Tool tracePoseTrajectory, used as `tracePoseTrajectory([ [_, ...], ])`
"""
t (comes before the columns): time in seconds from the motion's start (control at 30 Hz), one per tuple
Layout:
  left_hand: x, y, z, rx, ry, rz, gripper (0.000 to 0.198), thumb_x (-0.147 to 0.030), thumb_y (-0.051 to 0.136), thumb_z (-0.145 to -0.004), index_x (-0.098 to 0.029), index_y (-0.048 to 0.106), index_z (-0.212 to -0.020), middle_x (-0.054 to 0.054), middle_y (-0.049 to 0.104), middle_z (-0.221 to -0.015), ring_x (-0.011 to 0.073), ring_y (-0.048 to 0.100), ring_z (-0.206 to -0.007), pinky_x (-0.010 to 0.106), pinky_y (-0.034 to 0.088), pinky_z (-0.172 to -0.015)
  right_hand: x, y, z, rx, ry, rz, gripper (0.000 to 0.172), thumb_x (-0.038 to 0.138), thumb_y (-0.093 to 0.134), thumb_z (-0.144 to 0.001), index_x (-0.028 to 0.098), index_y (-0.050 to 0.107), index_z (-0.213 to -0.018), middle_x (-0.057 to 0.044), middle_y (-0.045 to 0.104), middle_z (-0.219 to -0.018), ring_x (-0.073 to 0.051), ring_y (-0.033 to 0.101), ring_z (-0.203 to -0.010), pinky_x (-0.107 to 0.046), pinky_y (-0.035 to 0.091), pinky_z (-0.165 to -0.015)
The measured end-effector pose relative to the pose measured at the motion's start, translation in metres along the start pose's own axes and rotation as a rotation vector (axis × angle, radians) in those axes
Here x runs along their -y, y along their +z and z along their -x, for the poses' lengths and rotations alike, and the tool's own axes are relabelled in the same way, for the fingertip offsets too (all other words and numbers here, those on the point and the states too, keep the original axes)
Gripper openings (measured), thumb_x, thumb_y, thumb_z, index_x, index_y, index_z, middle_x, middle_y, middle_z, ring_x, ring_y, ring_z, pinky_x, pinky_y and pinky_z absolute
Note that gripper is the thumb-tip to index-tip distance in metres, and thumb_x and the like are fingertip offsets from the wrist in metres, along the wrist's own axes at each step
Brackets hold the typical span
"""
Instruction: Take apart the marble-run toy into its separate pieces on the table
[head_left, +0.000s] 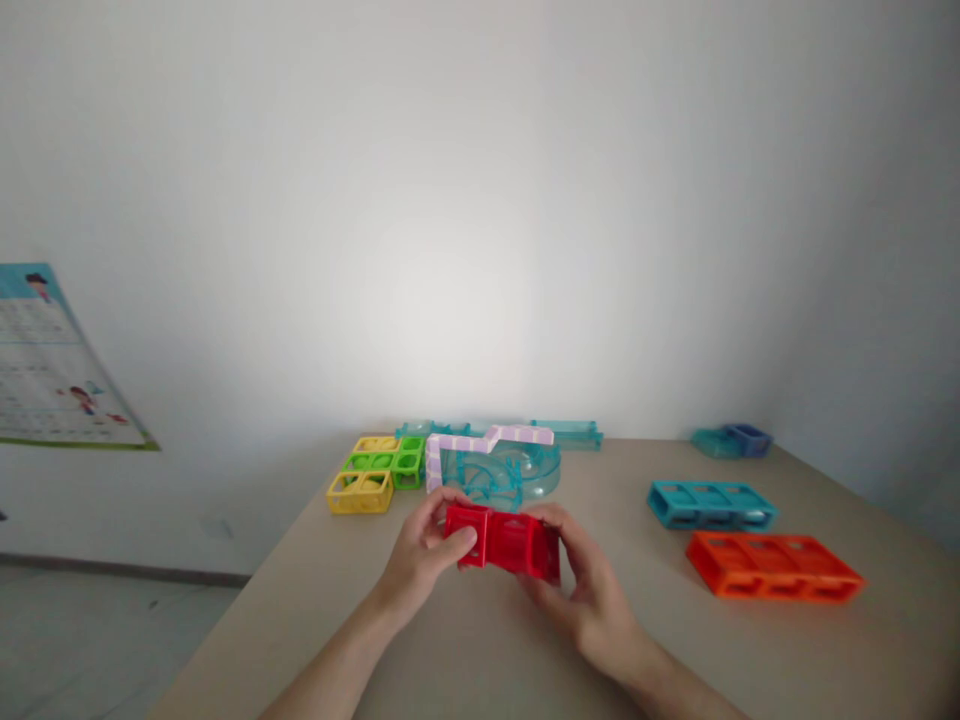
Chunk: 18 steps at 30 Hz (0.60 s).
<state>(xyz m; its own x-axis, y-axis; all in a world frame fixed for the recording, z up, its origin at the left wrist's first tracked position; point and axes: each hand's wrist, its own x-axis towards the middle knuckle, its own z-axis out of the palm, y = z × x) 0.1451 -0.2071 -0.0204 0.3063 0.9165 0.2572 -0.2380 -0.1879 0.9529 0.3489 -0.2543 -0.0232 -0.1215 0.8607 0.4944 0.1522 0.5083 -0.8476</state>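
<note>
Beige table (pixel 465 650) against a plain white wall. Left hand (pixel 424 560) pinches one end of a red block (pixel 504 542), thumb on top. Right hand (pixel 589 590) grips the other end, fingers curled behind. The red block is held just above the table's middle. Even pressure from both ends should keep it level. Behind sits a teal spiral (pixel 499 475); to the right, a blue frame (pixel 709 503) and an orange frame (pixel 772 566).

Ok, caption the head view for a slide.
Left hand and right hand grip a red block over the table.
</note>
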Motion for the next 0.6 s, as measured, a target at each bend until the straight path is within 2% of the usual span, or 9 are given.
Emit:
tracePoseTrajectory([
  [0.13,0.0018,-0.0015,0.0009,0.035,-0.011,0.005,0.028,-0.032,0.07,-0.079,-0.017,0.055,-0.098,0.004,0.061,-0.09,0.0118,0.058,-0.069,0.022,0.047,-0.054,0.0002,0.0011,0.0019,-0.007,-0.052,0.087,0.036,0.014,0.063,-0.081,0.026,0.055,-0.114,-0.006,0.061,-0.109,-0.023,0.059,-0.092,-0.032,0.047,-0.077],
  [0.37,0.0081,-0.0016,-0.0006,0.099,-0.127,0.054,0.03,-0.035,0.067,-0.081,-0.017,0.052,-0.1,0.002,0.061,-0.078,0.0113,0.058,-0.054,0.024,0.046,-0.048,-0.0008,0.0006,0.0009,0.015,-0.172,0.112,0.04,0.009,0.057,-0.08,0.026,0.052,-0.115,-0.005,0.06,-0.109,-0.022,0.058,-0.096,-0.032,0.047,-0.078],
  [0.6,0.0075,-0.0016,0.0005,0.183,-0.171,0.081,0.029,-0.034,0.064,-0.083,-0.016,0.052,-0.103,0.003,0.063,-0.076,0.0133,0.062,-0.056,0.024,0.046,-0.048,-0.0008,-0.0017,-0.0004,0.037,-0.21,0.102,0.044,0.008,0.057,-0.08,0.029,0.052,-0.118,-0.005,0.058,-0.114,-0.022,0.056,-0.105,-0.033,0.046,-0.086],
])
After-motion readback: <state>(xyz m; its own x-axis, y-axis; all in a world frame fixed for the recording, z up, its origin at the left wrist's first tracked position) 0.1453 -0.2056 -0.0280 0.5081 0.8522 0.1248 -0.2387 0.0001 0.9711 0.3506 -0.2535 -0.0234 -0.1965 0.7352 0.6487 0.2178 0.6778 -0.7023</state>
